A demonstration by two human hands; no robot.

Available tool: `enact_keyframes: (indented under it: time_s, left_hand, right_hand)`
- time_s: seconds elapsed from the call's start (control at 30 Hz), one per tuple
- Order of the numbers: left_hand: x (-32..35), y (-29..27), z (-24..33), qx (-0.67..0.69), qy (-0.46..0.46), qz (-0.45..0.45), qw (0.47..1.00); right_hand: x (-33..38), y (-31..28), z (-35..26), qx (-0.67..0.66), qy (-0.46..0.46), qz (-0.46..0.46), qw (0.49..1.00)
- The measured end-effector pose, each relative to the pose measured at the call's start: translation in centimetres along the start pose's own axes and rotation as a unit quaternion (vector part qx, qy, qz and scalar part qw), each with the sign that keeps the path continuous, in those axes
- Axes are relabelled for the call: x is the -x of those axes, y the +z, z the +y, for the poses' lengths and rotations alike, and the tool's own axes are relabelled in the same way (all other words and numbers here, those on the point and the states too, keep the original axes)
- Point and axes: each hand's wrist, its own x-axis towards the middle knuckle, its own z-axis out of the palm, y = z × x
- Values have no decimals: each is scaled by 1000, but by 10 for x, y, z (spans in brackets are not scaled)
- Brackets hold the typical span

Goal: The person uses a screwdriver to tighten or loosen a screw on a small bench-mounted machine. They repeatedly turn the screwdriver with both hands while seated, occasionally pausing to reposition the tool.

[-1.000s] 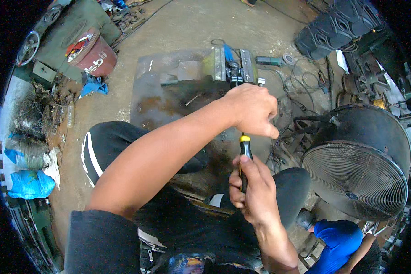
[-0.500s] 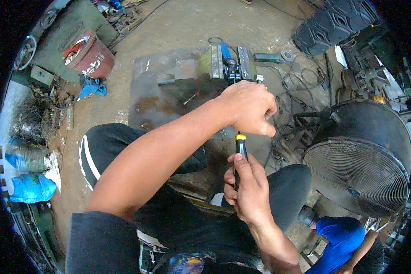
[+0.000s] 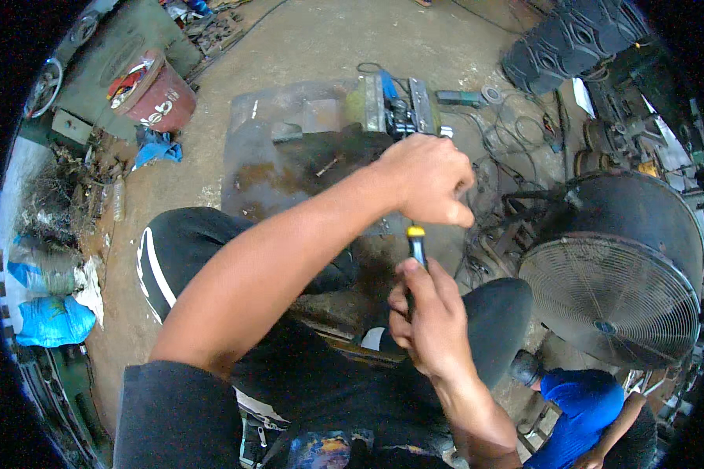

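Right hand: fingers wrapped round the black handle of a driver, thumb lying along it below the yellow collar; grip closed, handle pointing away from the body toward the vise. Left hand: back of the hand up, thumb spread to the right just above the collar; its other fingers are mostly hidden, so cannot tell how far they are curled or what they hold; a short bit of shaft shows above the collar, then passes out of sight under this hand.

Beyond the knuckles, a dark metal part sits between the vise jaws; whether the driver's tip touches it is hidden.

Judgement on handling: best to keep handle and shaft in one line, press steadily from the right palm, and have the left hand steady the shaft with its fingers off the tip's path; a slanted push would likely slip.

Edges: vise rests on a metal plate; grinder and cables crowd its right side; knees flank the right hand's work, the right knee near that wrist; fan stands farther right; more room to swing lies leftward, between plate and bucket.
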Motion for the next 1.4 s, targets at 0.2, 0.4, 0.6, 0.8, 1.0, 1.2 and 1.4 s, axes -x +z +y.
enact_keyframes:
  time_s: [0.2,0.4,0.6,0.8,1.0,1.2,1.4]
  left_hand:
    - [2,-1,2,67,25,-6,997]
    - [3,2,1,102,54,-25,993]
    - [19,38,4,150,111,5,982]
    - [47,111,17,155,45,-144,976]
    - [31,91,30,99,99,-123,983]
    - [66,48,85,-110,90,-314,939]
    - [77,17,68,-159,22,-255,954]
  right_hand:
    - [-1,-1,5,-26,39,10,999]
    - [3,6,-3,-21,78,13,997]
    - [21,-15,26,-46,128,2,991]
    - [14,-42,137,38,75,82,993]
    - [-23,-74,183,32,15,117,992]
    - [-48,-95,189,-189,160,95,964]
    - [-44,-83,191,-58,165,73,982]
